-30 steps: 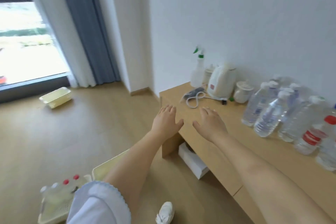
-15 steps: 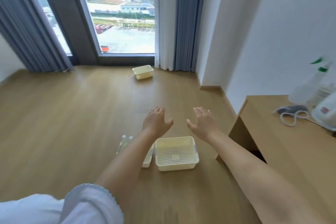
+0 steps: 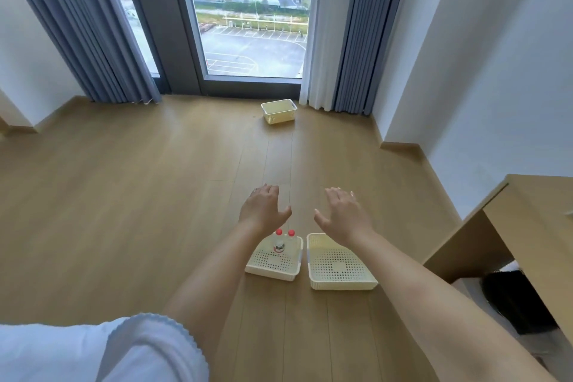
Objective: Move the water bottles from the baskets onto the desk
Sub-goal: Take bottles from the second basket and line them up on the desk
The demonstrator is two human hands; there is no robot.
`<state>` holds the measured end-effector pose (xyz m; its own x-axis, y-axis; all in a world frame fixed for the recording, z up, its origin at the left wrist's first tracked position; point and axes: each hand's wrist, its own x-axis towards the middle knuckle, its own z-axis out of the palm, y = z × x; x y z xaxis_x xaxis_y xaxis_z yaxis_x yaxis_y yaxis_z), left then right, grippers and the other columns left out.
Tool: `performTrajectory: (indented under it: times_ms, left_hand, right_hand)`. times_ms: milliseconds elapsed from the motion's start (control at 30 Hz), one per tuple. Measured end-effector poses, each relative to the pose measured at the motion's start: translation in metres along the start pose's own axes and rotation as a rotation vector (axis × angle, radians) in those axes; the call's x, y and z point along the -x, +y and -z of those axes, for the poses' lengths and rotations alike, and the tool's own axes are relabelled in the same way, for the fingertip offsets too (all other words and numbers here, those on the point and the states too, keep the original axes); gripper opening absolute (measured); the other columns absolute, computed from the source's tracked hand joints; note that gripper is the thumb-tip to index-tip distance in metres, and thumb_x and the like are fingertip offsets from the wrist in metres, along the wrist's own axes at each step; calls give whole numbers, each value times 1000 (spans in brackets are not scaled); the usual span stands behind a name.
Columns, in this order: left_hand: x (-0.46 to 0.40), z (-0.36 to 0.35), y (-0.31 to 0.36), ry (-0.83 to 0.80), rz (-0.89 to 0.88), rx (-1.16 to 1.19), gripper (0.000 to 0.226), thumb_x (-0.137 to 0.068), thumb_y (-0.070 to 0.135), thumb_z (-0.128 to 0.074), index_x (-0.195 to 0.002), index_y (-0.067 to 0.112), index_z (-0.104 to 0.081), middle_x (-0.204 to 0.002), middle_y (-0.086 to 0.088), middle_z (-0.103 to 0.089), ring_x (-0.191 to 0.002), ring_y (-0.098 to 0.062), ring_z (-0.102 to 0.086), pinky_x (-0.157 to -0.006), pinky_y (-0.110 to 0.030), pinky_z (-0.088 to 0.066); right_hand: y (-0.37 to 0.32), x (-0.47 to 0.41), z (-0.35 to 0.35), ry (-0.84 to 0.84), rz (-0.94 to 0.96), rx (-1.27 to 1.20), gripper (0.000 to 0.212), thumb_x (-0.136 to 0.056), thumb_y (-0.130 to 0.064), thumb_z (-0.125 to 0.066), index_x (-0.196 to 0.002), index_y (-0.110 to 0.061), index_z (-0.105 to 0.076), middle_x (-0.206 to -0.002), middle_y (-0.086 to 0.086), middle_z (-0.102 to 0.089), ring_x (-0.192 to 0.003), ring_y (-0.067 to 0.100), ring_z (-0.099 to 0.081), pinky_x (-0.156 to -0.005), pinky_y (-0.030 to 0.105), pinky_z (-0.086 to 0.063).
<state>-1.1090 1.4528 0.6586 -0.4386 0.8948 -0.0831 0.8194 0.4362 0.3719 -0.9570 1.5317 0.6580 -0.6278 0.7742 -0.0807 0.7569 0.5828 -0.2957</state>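
Grip: left hand and right hand spread, empty | above baskets, ready to take red-capped bottles in left basket | right basket empty

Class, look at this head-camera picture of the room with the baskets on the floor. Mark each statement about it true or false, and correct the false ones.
1. Both hands are empty. True: the left hand and right hand are open, holding nothing.
2. The right near basket holds two bottles. False: it holds nothing; the red-capped bottles stand in the left near basket.
3. A third basket sits by the window. True.
4. The bottles have blue caps. False: their caps are red.
5. The desk is on the left. False: it is at the right edge.
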Motion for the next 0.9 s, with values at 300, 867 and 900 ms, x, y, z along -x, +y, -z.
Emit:
performTrajectory:
  times_ms: [300, 867, 900]
  left_hand:
    - [-43, -12, -17, -76, 14, -38, 57, -94, 38, -46, -139, 6, -36, -148, -10, -37, -141, -22, -26, -114, -32, -21]
    - [-176, -94, -39, -202, 136, 17, 55, -95, 37, -44, -139, 5, -35, -152, -10, -31, -145, -21, -17, -117, -32, -13]
    - [-185, -103, -47, -201, 132, 4, 55, -95, 36, -43, -139, 4, -35, -151, -10, -31, -145, -21, -18, -118, -32, -13]
  right_hand:
    - [5, -56, -15, -76, 25, 27, 57, -95, -36, -45, -141, -7, -33, -148, 9, -36, -140, 21, -28, -119, 36, -9]
    - [78, -192, -82, -213, -1, 24, 58, -96, -36, -43, -143, -5, -31, -151, 9, -33, -141, 22, -27, -117, 32, -16]
    - [80, -199, -93, -212, 1, 24, 58, -96, -36, -43, -143, -5, -31, -151, 9, -33, -141, 21, -27, -117, 32, -17]
